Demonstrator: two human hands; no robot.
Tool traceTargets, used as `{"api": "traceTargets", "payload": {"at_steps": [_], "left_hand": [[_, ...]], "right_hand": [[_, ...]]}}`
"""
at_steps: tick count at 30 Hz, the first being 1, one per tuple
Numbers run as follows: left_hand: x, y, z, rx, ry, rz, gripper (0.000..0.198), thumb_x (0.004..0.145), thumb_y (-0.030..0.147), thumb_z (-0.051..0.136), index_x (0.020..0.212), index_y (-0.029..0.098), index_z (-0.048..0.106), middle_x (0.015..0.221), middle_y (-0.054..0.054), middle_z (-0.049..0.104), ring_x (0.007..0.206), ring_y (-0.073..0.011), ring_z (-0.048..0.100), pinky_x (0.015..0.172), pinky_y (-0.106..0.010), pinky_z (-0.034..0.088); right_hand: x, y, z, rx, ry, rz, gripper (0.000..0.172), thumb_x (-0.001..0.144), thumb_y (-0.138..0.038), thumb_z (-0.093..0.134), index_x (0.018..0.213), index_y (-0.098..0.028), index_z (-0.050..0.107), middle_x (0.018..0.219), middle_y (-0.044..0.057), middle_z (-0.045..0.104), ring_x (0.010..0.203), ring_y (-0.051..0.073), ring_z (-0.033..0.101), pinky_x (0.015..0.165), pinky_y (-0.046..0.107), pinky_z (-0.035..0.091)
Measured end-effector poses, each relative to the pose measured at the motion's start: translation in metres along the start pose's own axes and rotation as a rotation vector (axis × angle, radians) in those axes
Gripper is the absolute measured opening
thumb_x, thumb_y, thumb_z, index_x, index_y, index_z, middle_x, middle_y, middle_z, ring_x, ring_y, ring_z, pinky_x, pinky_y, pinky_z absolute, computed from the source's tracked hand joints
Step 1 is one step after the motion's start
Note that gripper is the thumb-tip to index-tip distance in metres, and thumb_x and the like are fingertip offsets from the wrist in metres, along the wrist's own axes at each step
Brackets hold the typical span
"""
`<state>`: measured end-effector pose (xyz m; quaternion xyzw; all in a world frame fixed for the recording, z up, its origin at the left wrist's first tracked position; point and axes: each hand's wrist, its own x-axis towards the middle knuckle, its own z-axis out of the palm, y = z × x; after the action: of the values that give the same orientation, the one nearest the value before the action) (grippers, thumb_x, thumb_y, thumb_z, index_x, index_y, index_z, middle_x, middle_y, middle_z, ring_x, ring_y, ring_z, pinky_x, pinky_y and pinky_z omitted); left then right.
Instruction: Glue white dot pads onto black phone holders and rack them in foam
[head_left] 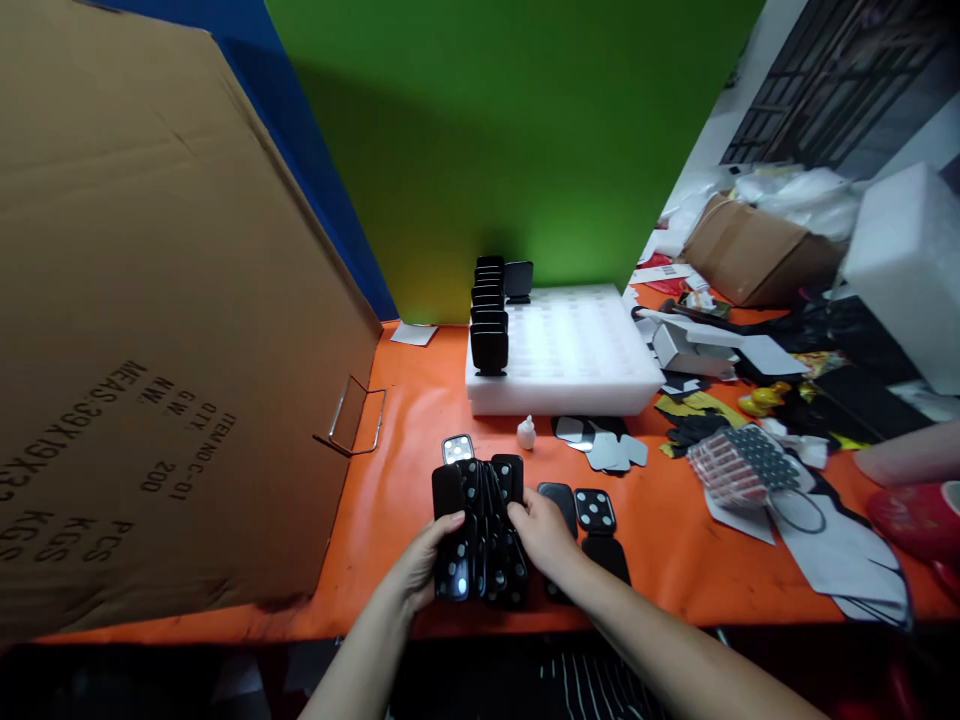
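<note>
Filling the left of the frame, a brown cardboard carton [150, 280] printed "ITEM NO C-01". Behind it, a blue panel [330, 160]; at top centre, a green panel [510, 130]. Left of centre, on orange table covering [409, 390], a bent metal wire stand [377, 420] and a white paper piece [413, 334]. At centre, a small white squeeze bottle [526, 433], upright. At upper right, a dark window grille [825, 80], clear plastic bags [810, 205] and a tilted cardboard box [757, 250]. At lower right edge, blurred, perhaps a red mug [919, 520].
</note>
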<state>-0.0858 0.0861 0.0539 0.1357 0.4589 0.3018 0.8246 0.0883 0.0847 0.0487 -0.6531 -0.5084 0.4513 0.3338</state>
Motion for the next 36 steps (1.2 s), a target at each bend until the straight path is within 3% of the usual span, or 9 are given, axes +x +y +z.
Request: {"api": "traceTargets", "payload": {"at_steps": [5, 12, 15, 18, 22, 25, 28, 32, 36], "left_hand": [[0.009, -0.012, 0.012, -0.053, -0.017, -0.041, 0.02, 0.066, 0.024, 0.066, 0.08, 0.01, 0.061, 0.072, -0.007, 0.068, 0.064, -0.0185, 0.064, 0.064, -0.028, 0.051], [0.013, -0.025, 0.027, -0.157, -0.02, -0.123, 0.021, 0.067, 0.023, 0.064, 0.085, 0.013, 0.06, 0.074, -0.005, 0.069, 0.069, -0.0212, 0.066, 0.069, -0.033, 0.053], [0.017, -0.034, 0.035, -0.146, -0.03, -0.191, 0.021, 0.067, 0.024, 0.064, 0.085, 0.012, 0.06, 0.071, -0.006, 0.068, 0.066, -0.0218, 0.066, 0.067, -0.034, 0.053], [0.02, -0.043, 0.047, -0.137, -0.026, -0.233, 0.022, 0.067, 0.024, 0.064, 0.085, 0.012, 0.061, 0.073, -0.006, 0.068, 0.068, -0.021, 0.066, 0.068, -0.033, 0.052], [0.02, -0.053, 0.062, -0.107, -0.019, -0.287, 0.019, 0.065, 0.024, 0.066, 0.078, 0.011, 0.061, 0.07, -0.006, 0.067, 0.064, -0.0185, 0.064, 0.066, -0.03, 0.051], [0.019, -0.058, 0.07, -0.046, -0.019, -0.281, 0.017, 0.064, 0.024, 0.067, 0.073, 0.012, 0.06, 0.065, -0.005, 0.066, 0.061, -0.0183, 0.064, 0.063, -0.029, 0.05], [0.017, -0.062, 0.076, -0.004, -0.044, -0.228, 0.017, 0.062, 0.023, 0.068, 0.074, 0.013, 0.06, 0.065, -0.004, 0.065, 0.058, -0.0163, 0.062, 0.06, -0.027, 0.049], [0.014, -0.063, 0.081, 0.023, -0.078, -0.19, 0.019, 0.061, 0.022, 0.069, 0.074, 0.013, 0.06, 0.064, -0.002, 0.065, 0.055, -0.0147, 0.061, 0.058, -0.025, 0.047], [0.012, -0.063, 0.08, 0.033, -0.055, -0.207, 0.021, 0.06, 0.023, 0.069, 0.075, 0.013, 0.059, 0.064, -0.003, 0.065, 0.055, -0.0165, 0.061, 0.058, -0.027, 0.048]], "right_hand": [[-0.018, 0.01, -0.035, 0.041, 0.092, 0.014, 0.021, 0.08, -0.031, 0.037, 0.078, -0.018, 0.053, 0.074, 0.003, 0.061, 0.071, 0.017, 0.055, 0.063, 0.025, 0.04], [-0.043, 0.074, -0.149, -0.088, 0.087, 0.206, 0.028, 0.079, -0.039, 0.04, 0.085, -0.017, 0.056, 0.081, 0.005, 0.064, 0.075, 0.019, 0.058, 0.063, 0.027, 0.042], [-0.048, 0.096, -0.172, -0.113, -0.032, 0.371, 0.03, 0.079, -0.041, 0.039, 0.084, -0.016, 0.055, 0.071, 0.004, 0.062, 0.056, 0.016, 0.056, 0.05, 0.025, 0.039], [-0.049, 0.099, -0.173, -0.296, -0.023, 0.374, 0.029, 0.077, -0.044, 0.044, 0.074, -0.017, 0.054, 0.059, 0.001, 0.057, 0.048, 0.014, 0.051, 0.047, 0.024, 0.035], [-0.054, 0.078, -0.163, -0.573, 0.208, 0.178, 0.024, 0.075, -0.042, 0.05, 0.07, -0.019, 0.054, 0.069, 0.004, 0.059, 0.068, 0.018, 0.054, 0.058, 0.026, 0.037], [-0.06, 0.057, -0.145, -0.263, 0.072, 0.103, 0.029, 0.083, -0.04, 0.036, 0.08, -0.02, 0.056, 0.076, 0.003, 0.06, 0.067, 0.015, 0.055, 0.057, 0.025, 0.039], [-0.06, 0.046, -0.121, 0.082, -0.062, 0.155, 0.032, 0.083, -0.044, 0.033, 0.084, -0.02, 0.054, 0.065, -0.001, 0.055, 0.051, 0.011, 0.051, 0.047, 0.022, 0.038], [-0.058, 0.048, -0.099, 0.13, -0.016, 0.183, 0.031, 0.08, -0.048, 0.039, 0.07, -0.02, 0.047, 0.055, -0.004, 0.048, 0.049, 0.011, 0.05, 0.044, 0.02, 0.036], [-0.055, 0.056, -0.11, -0.076, 0.186, 0.089, 0.033, 0.082, -0.045, 0.037, 0.062, -0.02, 0.041, 0.055, -0.003, 0.047, 0.053, 0.013, 0.048, 0.049, 0.023, 0.034]]}}
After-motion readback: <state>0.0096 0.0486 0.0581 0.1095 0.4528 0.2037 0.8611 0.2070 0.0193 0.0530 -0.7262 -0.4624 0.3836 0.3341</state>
